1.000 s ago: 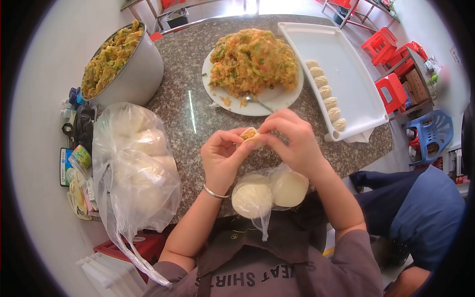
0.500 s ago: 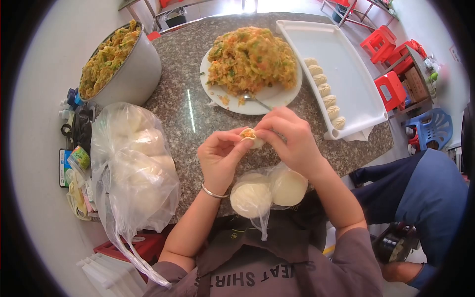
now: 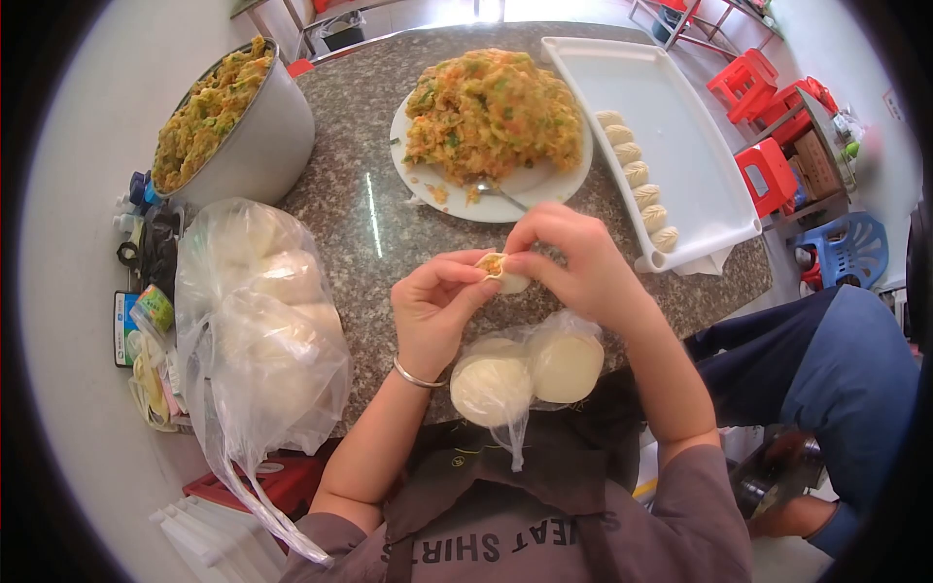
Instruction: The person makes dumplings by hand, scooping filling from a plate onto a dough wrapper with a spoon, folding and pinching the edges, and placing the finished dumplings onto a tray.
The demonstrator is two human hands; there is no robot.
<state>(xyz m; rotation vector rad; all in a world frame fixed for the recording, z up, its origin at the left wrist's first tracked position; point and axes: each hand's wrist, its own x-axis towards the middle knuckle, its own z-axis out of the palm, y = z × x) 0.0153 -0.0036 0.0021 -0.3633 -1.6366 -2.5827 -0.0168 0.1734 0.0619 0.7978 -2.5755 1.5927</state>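
Note:
Between my hands is a partly folded dumpling (image 3: 512,281), its orange filling showing at the open end. My left hand (image 3: 437,296), with a bangle at the wrist, pinches its left side. The fingers of my right hand (image 3: 567,260) are closed on its right edge. Just beyond, a white plate (image 3: 554,194) bears a mound of orange and green filling (image 3: 496,117) and a spoon, partly hidden. Below my hands, two stacks of round wrappers (image 3: 491,381) lie in clear plastic. Several pleated dumplings (image 3: 637,175) line the left side of a white tray (image 3: 680,126).
A metal pot (image 3: 277,141) of filling stands at the back left. Nearer on the left, a plastic bag (image 3: 272,330) holds pale round stacks. Another person's leg (image 3: 846,389) is at the right. Red stools (image 3: 768,175) stand beyond the table (image 3: 340,204).
Both hands have shifted very slightly to the right with the dumpling, and more of its pale wrapper shows between them. The other person's leg has moved slightly.

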